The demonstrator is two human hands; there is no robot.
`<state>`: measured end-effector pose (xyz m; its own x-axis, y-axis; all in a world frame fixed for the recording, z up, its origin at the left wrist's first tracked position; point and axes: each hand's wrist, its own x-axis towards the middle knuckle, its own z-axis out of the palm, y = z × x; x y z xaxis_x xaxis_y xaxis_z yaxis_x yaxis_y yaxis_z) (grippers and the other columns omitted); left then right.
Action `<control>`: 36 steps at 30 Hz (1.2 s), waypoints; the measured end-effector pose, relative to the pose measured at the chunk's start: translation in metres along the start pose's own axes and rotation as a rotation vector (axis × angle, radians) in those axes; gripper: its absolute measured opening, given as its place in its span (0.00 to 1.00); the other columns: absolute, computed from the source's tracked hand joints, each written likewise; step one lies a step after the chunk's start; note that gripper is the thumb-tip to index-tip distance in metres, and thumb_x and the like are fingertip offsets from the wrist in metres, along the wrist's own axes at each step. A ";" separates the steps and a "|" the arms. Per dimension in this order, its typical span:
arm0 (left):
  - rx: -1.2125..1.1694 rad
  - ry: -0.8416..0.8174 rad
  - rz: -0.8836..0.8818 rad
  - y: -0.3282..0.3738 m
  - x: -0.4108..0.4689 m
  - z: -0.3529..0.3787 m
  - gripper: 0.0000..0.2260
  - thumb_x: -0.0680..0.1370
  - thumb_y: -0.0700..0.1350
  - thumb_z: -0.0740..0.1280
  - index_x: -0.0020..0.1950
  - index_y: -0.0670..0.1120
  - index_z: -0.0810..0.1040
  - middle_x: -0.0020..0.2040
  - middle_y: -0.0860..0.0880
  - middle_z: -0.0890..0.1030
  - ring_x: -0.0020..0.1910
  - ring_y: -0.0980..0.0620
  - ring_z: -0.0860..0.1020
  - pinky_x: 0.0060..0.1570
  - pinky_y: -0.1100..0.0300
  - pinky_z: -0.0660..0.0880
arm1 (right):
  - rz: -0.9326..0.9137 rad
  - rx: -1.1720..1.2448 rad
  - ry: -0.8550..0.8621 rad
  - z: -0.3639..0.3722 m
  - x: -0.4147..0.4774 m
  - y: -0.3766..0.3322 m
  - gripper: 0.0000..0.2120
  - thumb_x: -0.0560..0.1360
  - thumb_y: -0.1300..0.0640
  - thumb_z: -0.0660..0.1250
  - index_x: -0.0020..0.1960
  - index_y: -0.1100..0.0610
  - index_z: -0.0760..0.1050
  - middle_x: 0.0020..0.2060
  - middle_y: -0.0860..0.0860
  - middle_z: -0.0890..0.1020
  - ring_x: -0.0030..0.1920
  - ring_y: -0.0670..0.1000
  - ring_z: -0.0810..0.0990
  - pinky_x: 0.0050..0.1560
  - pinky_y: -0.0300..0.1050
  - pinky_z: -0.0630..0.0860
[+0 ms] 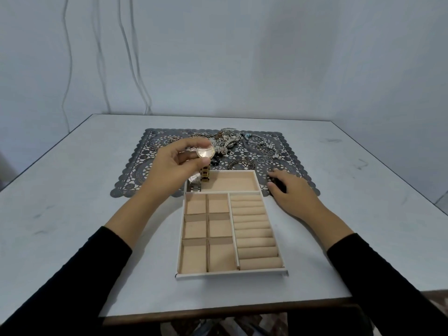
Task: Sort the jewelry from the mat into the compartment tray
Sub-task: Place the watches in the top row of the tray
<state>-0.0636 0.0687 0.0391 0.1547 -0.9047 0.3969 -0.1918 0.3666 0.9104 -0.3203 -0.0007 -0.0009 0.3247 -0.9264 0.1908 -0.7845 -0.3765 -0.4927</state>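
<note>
My left hand [174, 163] pinches the gold watch [206, 152] by its face above the tray's [230, 274] far left corner. The dangling band could snag the silver watch [195, 182] lying in that corner, or slip. I count two watches, six square cells, and one bangle [238, 164] just beyond the tray. My right hand [291, 192] rests on the mat [135, 175] off the far right corner, and I cannot tell its grip.

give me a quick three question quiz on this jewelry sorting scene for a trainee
1. True or false: the left hand holds a gold watch.
2. Which part of the tray has the padded rolls? A) left B) right C) far end
3. Fill in: the right hand rests on the lace ___.
Key: 1 true; 2 B; 3 mat.
</note>
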 end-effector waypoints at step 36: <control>0.137 -0.057 0.052 -0.030 -0.002 0.010 0.08 0.72 0.33 0.74 0.49 0.40 0.82 0.54 0.49 0.82 0.51 0.55 0.82 0.53 0.65 0.76 | -0.005 0.006 0.005 0.001 0.000 0.002 0.18 0.79 0.54 0.62 0.68 0.56 0.72 0.65 0.52 0.76 0.65 0.52 0.73 0.60 0.38 0.64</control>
<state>-0.0675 0.0575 0.0094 0.0867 -0.8976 0.4322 -0.3296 0.3835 0.8627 -0.3209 -0.0016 -0.0025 0.3263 -0.9243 0.1979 -0.7795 -0.3815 -0.4968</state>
